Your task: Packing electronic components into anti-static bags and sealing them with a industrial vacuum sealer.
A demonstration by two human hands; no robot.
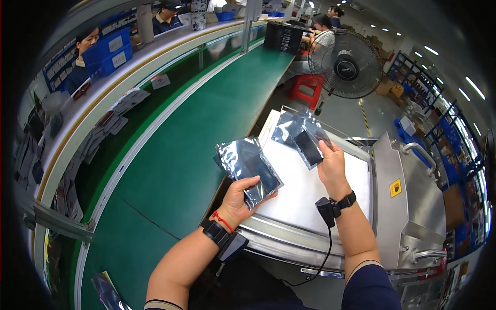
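My left hand (237, 202) is closed round a small stack of shiny clear plastic bags (247, 161), thumb on top, held over the edge of the green table. What lies inside them looks dark and flat, but I cannot make out its kind. In my right hand (332, 164), thumb and fingers pinch another shiny plastic bag (309, 148) with a dark rectangular piece in it. More bags (287, 128) fan out beyond it, and whether the right hand holds those too is unclear. Both hands are above or beside the white bed (289, 188) of a steel machine.
The machine's steel lid (400, 201) with bar handles stands at the right. A green work surface (165, 150) runs along the left, with a white-topped shelf and blue bins (111, 54) behind. Ahead are a fan (345, 66), a red stool (307, 89) and several people.
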